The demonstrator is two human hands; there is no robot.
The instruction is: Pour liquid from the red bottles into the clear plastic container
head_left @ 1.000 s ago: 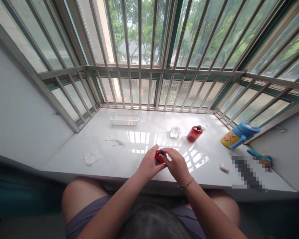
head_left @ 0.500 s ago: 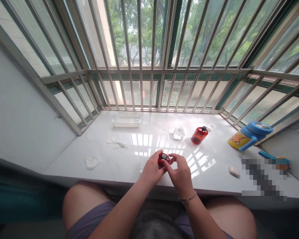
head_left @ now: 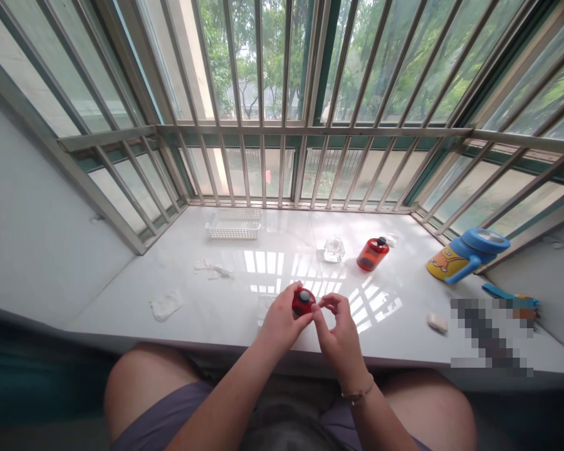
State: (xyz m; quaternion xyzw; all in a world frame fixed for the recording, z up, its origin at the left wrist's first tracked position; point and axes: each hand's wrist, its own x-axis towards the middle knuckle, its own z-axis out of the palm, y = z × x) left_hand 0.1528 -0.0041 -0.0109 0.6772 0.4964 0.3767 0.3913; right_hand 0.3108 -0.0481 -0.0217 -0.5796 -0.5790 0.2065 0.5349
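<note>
The left hand (head_left: 282,319) grips a small red bottle (head_left: 302,302) just above the near edge of the white sill (head_left: 225,294), its dark top facing up. The right hand (head_left: 341,329) is beside it, fingers pinched; whether they hold a cap I cannot tell. Work goes best with the bottle kept upright and steady. Beyond it lie a larger red bottle (head_left: 372,253) and a glass jar (head_left: 333,249).

Both forearms rise from 6 o'clock and meet at the centre. The left hand (head_left: 282,319) is curled, thumb and fingers closed in a grip, knuckles toward 11 o'clock. The right hand (head_left: 341,332), just beside it at 3 o'clock, pinches thumb to forefinger, its wrist bent.
</note>
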